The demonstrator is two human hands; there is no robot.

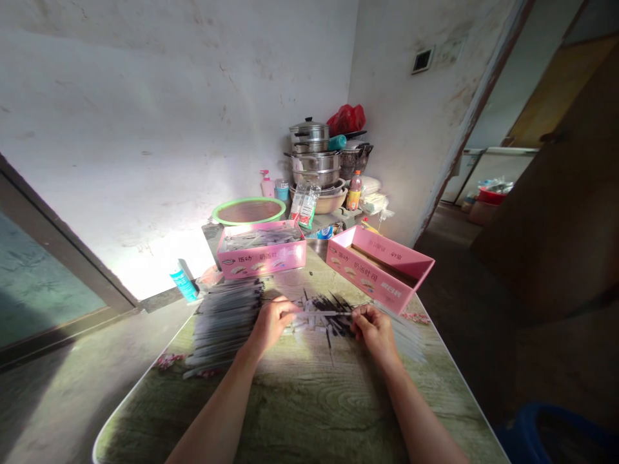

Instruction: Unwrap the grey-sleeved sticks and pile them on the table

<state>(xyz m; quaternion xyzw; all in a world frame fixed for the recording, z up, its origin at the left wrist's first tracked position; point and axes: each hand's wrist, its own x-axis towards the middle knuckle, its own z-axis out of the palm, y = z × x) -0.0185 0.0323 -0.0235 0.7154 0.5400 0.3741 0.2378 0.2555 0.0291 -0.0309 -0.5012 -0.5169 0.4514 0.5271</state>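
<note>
Between my two hands a thin pale tube (pixel 316 313) is stretched level above the table, its kind unclear. My left hand (pixel 273 322) pinches one end, and my right hand (pixel 372 325) has its fingers closed at the other, darker end. Below the tube lies a loose heap of short black and whitish thin pieces (pixel 329 328). Left of my left hand, many long greyish translucent tubes (pixel 220 325) with dark tips lie side by side. More clear tubes (pixel 409 338) lie beyond my right hand, partly hidden by it.
Behind the heap stand a pink box (pixel 261 259) filled with translucent pieces and another pink box (pixel 372 274), tilted towards me. Farther back are a green-rimmed round tray (pixel 249 211), stacked pots (pixel 314 164) and a drink bottle (pixel 354 191). A blue can (pixel 184 285) stands left of the wooden-patterned table (pixel 314 406).
</note>
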